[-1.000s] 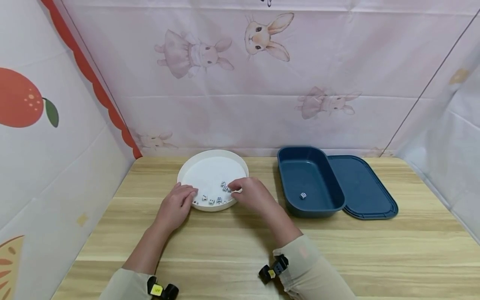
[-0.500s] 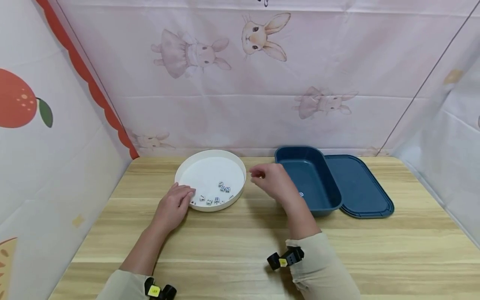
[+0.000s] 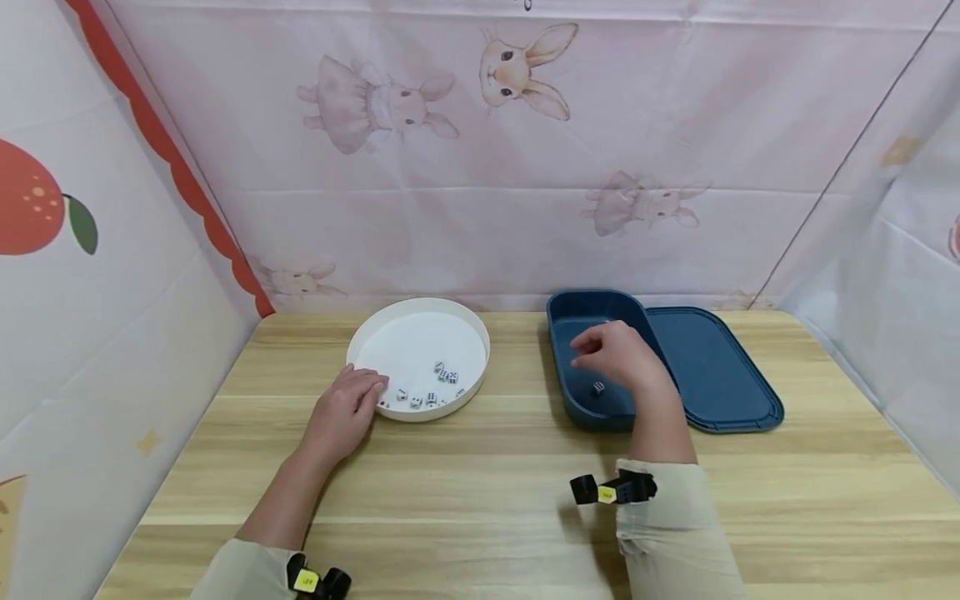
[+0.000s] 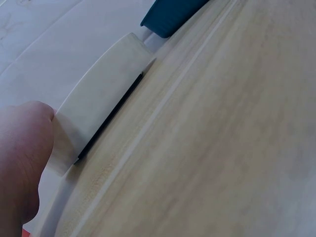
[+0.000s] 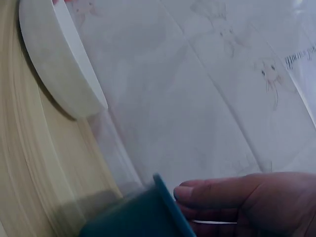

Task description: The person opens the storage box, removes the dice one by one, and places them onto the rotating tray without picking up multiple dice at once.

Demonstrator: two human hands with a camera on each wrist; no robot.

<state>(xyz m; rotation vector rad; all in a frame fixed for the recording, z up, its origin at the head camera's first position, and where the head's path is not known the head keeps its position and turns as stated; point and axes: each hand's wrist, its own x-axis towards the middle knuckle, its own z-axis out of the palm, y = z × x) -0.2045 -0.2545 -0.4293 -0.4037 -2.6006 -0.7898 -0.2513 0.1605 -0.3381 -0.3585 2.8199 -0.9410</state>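
My left hand (image 3: 345, 412) rests on the left rim of a round white tray (image 3: 408, 321); in the left wrist view its edge touches the tray's outer wall (image 4: 98, 94). Several white dice with dark pips lie in the tray, such as a die (image 3: 431, 399) near its front. Over a deep blue plastic box (image 3: 573, 408) hovers my right hand (image 3: 618, 358), fingers bent toward the thumb and pointing left. Its fingertips are partly hidden by the box wall in the right wrist view, and no die shows between them. One die (image 3: 598, 388) lies on the box floor.
A flat blue lid (image 3: 723, 371) lies on the wooden table (image 3: 450, 500), right of the box and against it. A rabbit-printed cloth (image 3: 450, 233) hangs behind the table. Bare wood separates tray and box.
My right hand has moved right, from the dice in the tray across the gap to above the blue box. The left hand has stayed at the tray rim.
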